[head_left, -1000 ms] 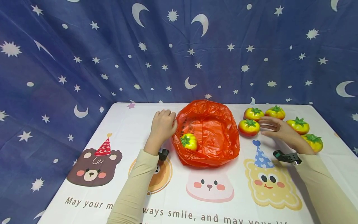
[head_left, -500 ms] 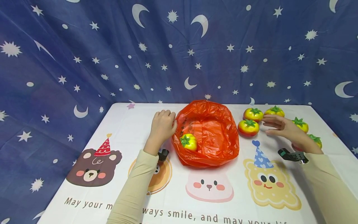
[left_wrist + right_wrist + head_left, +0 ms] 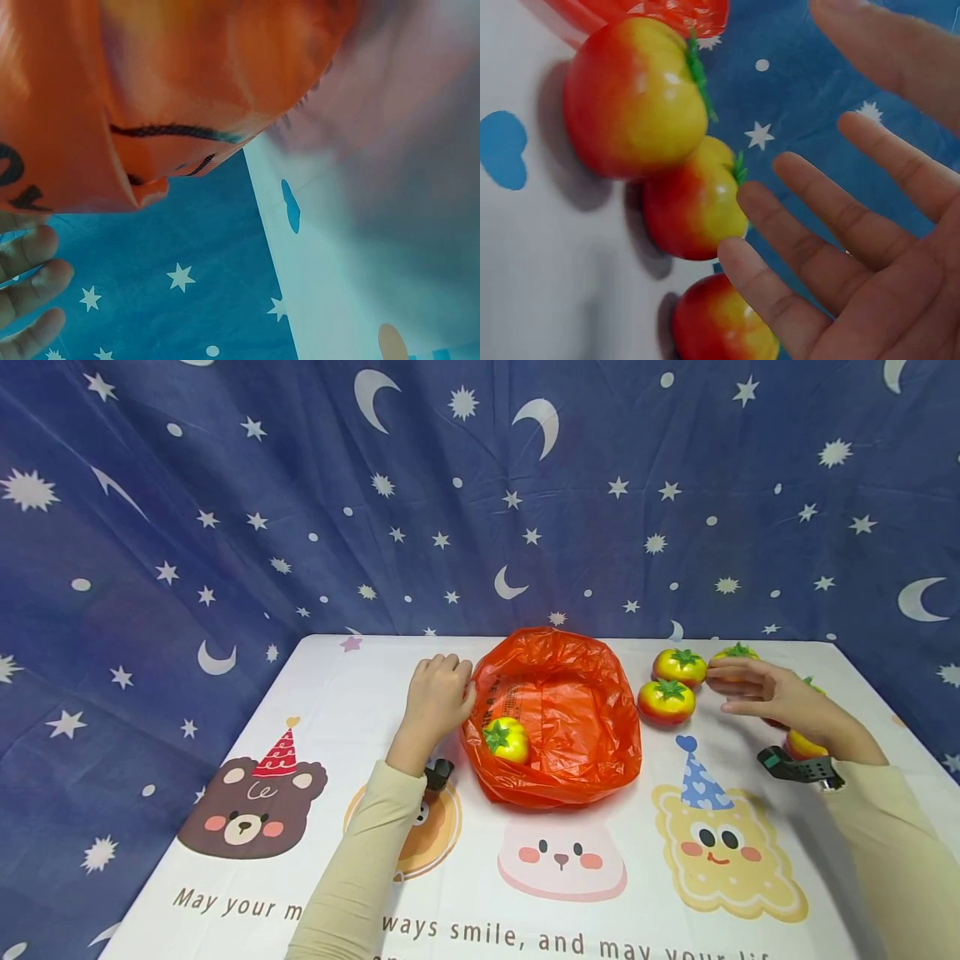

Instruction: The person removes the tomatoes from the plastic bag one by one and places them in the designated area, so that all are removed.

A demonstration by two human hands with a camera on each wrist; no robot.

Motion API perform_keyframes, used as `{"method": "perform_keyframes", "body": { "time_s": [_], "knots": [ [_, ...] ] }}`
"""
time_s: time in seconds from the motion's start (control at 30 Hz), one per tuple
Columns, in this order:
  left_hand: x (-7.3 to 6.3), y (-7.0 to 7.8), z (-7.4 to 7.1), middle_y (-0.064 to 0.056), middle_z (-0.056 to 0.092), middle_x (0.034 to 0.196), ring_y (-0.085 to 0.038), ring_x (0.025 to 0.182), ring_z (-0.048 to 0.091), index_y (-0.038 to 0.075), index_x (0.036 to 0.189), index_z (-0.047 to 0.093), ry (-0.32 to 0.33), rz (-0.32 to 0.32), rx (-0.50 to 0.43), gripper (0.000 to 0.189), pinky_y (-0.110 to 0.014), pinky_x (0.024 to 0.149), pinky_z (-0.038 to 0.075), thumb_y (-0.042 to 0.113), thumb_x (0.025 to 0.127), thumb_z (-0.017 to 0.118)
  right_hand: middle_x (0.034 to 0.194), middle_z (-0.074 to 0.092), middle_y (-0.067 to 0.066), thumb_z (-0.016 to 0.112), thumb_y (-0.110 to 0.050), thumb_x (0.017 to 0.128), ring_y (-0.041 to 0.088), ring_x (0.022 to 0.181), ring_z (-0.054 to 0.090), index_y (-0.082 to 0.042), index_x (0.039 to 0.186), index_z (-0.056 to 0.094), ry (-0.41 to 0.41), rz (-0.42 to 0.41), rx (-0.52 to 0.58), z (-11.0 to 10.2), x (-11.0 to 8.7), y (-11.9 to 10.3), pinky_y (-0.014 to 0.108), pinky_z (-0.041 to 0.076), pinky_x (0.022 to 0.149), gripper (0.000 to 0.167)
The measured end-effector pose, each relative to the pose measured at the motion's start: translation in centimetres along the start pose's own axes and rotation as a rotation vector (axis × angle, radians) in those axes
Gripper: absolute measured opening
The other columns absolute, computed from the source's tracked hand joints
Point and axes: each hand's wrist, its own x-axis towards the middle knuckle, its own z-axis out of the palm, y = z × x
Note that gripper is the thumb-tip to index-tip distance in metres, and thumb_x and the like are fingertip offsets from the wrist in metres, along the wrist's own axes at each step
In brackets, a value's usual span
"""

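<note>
A red plastic bag stands with its mouth spread wide, and one yellow tomato with a green star-shaped top lies inside at its left. My left hand pinches the bag's left rim; the thumb's grip is hidden in the left wrist view, where several fingertips show below the orange-looking plastic. Over the group of red-and-yellow tomatoes on the right, my right hand hovers with fingers extended and nothing held. Nearest its fingers is the back tomato, partly covered by them.
Left of the right hand sit two tomatoes, a front one and one behind it. Another tomato is mostly hidden under the right wrist. A printed white cloth covers the table; a dark blue star curtain hangs behind.
My right hand has shifted slightly right and back, from beside the two left tomatoes toward the back one. The left hand, the bag and the tomato in it have stayed put.
</note>
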Motion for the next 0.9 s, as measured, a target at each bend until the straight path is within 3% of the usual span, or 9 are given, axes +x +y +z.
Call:
{"method": "perform_keyframes", "body": {
  "time_s": [0.13,0.43,0.6,0.77,0.9],
  "knots": [
    [0.0,0.0,0.0,-0.009,0.061,0.073,-0.026,0.069,0.057,0.006,0.077,0.062,-0.006,-0.004,0.0,0.012,-0.038,0.067,0.046,0.016,0.082,0.062,0.115,0.054,-0.027,0.066,-0.009,0.085,-0.014,0.103,0.054,-0.003,0.139,0.037,-0.002,-0.015,-0.004,-0.1,0.1,-0.6,0.01,0.048,0.078,0.062],
    [0.0,0.1,0.1,-0.009,0.061,0.072,-0.026,0.069,0.057,0.005,0.077,0.063,-0.006,-0.004,-0.004,0.012,-0.038,0.066,0.046,0.016,0.081,0.064,0.13,0.047,-0.01,0.067,-0.013,0.085,-0.017,0.103,0.051,-0.007,0.139,0.038,-0.065,-0.017,-0.033,-0.2,0.6,-2.3,0.011,0.048,0.08,0.062],
    [0.0,0.0,0.1,-0.009,0.061,0.072,-0.026,0.069,0.057,0.005,0.076,0.062,-0.001,0.001,0.001,0.012,-0.038,0.066,0.046,0.016,0.082,0.063,0.126,0.05,-0.017,0.067,-0.01,0.084,-0.014,0.105,0.053,-0.003,0.139,0.037,-0.119,-0.079,-0.01,0.1,1.1,-3.2,0.011,0.048,0.08,0.063],
    [0.1,0.0,0.1,-0.009,0.062,0.073,-0.026,0.069,0.057,0.005,0.077,0.062,0.0,0.0,-0.001,0.012,-0.038,0.066,0.046,0.016,0.082,0.062,0.126,0.053,-0.017,0.065,-0.006,0.085,-0.009,0.109,0.056,-0.004,0.14,0.035,-0.171,-0.122,0.026,0.4,1.7,-4.0,0.012,0.048,0.082,0.063],
    [0.1,0.0,0.0,-0.009,0.062,0.073,-0.026,0.069,0.057,0.005,0.077,0.063,0.001,-0.002,0.0,0.012,-0.038,0.066,0.046,0.017,0.082,0.063,0.126,0.052,-0.018,0.063,0.0,0.085,-0.006,0.113,0.055,-0.003,0.141,0.034,-0.229,-0.203,0.07,0.8,2.3,-4.6,0.013,0.048,0.083,0.063]
  ]
}}
